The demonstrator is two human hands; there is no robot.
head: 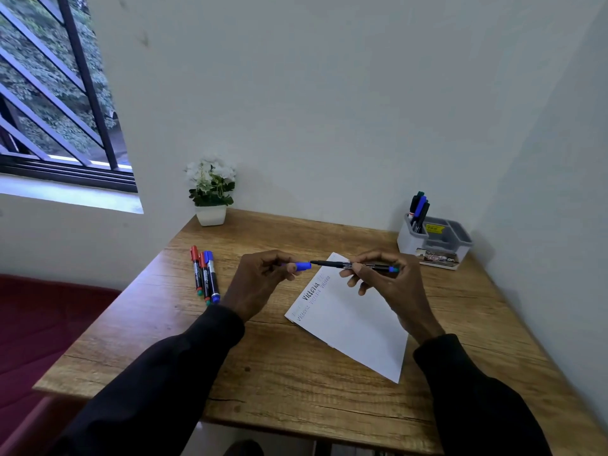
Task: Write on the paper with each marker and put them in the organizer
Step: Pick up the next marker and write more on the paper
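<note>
— Blue cap (302, 266): pinching it in the left hand (260, 281), mid-frame?
— Yes, and gripping the marker (355, 265) in the right hand (388, 281), holding it level above the paper (352, 324).
— Touching cap to tip?
— Seemingly just apart; hard telling.
— Elsewhere?
— Lying left of centre on the table (263, 373), three markers (205, 274); standing in the organizer (434, 241) at right, more markers (418, 209).
</note>
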